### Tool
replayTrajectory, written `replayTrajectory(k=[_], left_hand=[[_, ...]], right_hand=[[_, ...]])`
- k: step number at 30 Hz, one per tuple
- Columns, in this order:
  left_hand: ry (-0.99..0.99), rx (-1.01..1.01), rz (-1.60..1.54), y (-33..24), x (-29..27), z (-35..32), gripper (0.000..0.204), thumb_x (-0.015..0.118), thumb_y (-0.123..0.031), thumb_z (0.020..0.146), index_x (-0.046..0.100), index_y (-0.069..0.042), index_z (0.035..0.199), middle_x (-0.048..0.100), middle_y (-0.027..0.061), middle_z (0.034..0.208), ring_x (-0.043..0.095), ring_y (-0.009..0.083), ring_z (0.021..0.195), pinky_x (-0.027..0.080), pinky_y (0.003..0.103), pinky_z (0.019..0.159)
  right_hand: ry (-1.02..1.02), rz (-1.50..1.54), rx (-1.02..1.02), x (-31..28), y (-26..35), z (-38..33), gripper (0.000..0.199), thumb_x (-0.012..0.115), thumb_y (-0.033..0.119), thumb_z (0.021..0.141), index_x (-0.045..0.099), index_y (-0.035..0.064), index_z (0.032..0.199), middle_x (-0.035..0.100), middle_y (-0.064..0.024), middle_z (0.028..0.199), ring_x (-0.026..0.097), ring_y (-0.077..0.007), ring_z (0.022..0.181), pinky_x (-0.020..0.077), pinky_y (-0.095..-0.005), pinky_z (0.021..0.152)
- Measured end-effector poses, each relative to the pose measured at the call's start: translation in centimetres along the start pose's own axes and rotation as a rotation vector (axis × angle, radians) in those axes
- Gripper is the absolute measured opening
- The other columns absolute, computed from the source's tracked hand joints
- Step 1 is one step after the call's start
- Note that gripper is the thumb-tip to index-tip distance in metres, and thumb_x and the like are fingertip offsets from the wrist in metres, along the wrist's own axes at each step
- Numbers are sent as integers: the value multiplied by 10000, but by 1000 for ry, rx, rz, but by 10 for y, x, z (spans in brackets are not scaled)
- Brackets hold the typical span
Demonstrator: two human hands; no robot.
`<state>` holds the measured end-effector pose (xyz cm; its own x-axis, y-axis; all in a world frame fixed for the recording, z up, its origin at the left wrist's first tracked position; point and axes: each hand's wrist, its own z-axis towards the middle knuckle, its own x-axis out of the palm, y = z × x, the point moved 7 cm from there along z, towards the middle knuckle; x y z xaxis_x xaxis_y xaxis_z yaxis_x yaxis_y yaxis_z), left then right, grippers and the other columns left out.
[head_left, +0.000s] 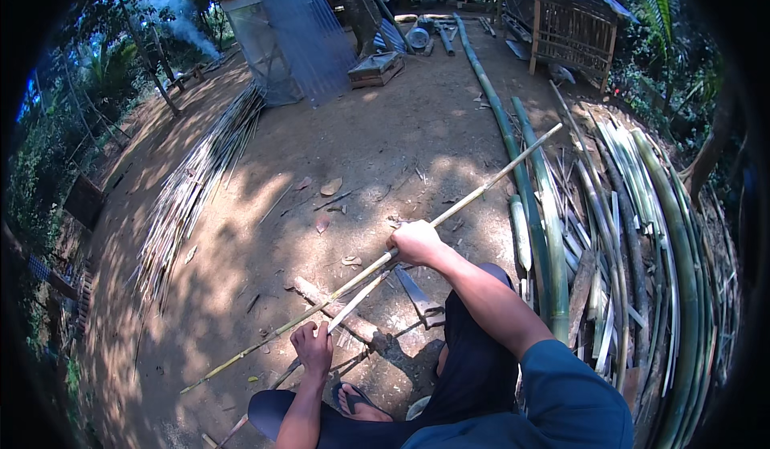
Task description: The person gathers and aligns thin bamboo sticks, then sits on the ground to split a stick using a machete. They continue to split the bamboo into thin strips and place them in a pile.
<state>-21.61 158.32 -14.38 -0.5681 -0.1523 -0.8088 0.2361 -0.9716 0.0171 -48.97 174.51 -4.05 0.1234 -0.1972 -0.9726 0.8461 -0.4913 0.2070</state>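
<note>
The right hand (415, 243) is clenched around a long, thin bamboo strip (473, 194), its grip falling roughly at the middle of the strip's length. From that grip the strip runs up and to the right, its far end rising over the stacked poles, and down and to the left, its near end reaching the dirt ground (241, 232) well to the left of the person. The left hand (313, 346) sits lower and nearer the body, closed on the handle of a blade (358, 297) whose pale, flat edge points up toward the right hand and lies just under the strip, close beside it; whether the edge touches the strip cannot be told. Below the left hand, a sandalled foot (358, 402) rests on the ground, and the dark trouser legs fold in a squat.

Just beyond the hands, a short wooden block (337, 309) lies on the dirt beneath the strip, and a second flat blade (419, 295) lies beside it near the right knee. Dry leaves and slivers are scattered about the soil.

To the right, a heap of split green bamboo (634, 232) lies in long curved lengths, with two whole green poles (525, 176) along its inner edge. To the left, a bundle of thin pale slats (188, 196) lies in a long row. Farther off stand a corrugated sheet (301, 32), a wooden box (375, 70), and a slatted bamboo pen (571, 28), with smoke (180, 20) rising among the trees.
</note>
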Motion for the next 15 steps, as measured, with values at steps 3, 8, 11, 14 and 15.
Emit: replayTrajectory(k=[3,8,11,14,15], left_hand=[[-101,-16,13,-2,-1,3,325,779,-160,675,696,-172,989,476,71,1099,419,280,1121,332,437,952],[6,-70,-95,-1,-1,8,331,765,-146,648,722,-162,976,422,120,1360,336,345,1298,267,478,1064],[36,-38,-154,1,-1,8,260,753,-131,631,712,-109,887,476,129,1373,380,339,1298,286,473,1081],[50,11,-198,-5,-3,15,217,732,-106,630,678,-71,837,561,130,1240,480,329,1190,354,469,1031],[75,11,-211,-2,1,13,218,730,-103,632,673,-69,839,564,129,1221,493,327,1166,368,468,1015]], right_hand=[[2,-79,-16,10,-4,6,178,747,300,713,726,142,791,693,-110,758,694,-313,740,553,-438,652],[-30,-65,-79,14,-2,2,199,749,287,702,707,116,793,678,-88,881,688,-300,790,551,-430,686],[4,-35,-95,12,5,3,188,738,260,687,699,119,805,664,-69,938,681,-298,829,549,-421,717],[26,-37,-95,17,1,4,180,723,216,664,706,126,820,662,-69,936,680,-303,825,549,-419,719],[22,-17,-101,14,3,5,190,721,214,662,714,128,831,669,-75,931,680,-307,826,549,-421,722]])
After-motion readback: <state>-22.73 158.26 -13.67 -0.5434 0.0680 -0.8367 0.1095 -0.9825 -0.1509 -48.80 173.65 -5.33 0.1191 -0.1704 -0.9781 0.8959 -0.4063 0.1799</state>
